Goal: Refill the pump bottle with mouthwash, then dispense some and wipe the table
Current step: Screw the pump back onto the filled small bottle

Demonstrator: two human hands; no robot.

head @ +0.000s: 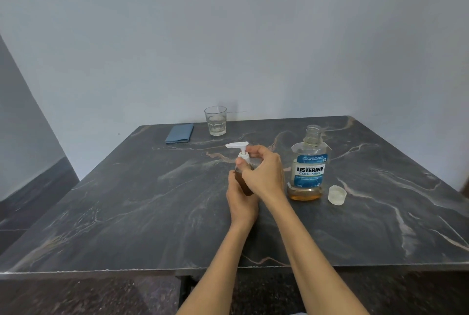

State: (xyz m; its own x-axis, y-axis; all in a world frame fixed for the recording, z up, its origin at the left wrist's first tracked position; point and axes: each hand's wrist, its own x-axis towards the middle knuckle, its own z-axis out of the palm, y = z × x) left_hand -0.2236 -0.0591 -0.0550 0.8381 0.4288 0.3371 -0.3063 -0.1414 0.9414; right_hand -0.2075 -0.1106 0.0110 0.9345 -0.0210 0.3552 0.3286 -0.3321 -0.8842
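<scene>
Dark marbled stone makes up the surface (127, 213), set against a plain pale wall. Both hands meet on the pump bottle (244, 182), which stands near the middle of the surface, brown liquid showing in its body. The left hand (241, 203) wraps the lower body from behind and below, holding it steady. The right hand (264, 175) curls its fingers and thumb round the collar just under the white pump head (237, 145), whose spout points left.

This looks like the pump being screwed back on after the refill. To do it well, keep the body upright and still with the lower grip, turn only the collar, and make sure the threads seat straight before tightening, since a crooked cap would leak when pressed.

Just to the right stands the mouthwash bottle (309, 170), open, with only a shallow amber layer left at its base. Its clear cap (337, 194) lies beside it on the right. Farther back sit a glass (215, 121) and a folded blue cloth (179, 133), ready for dispensing and wiping.
</scene>
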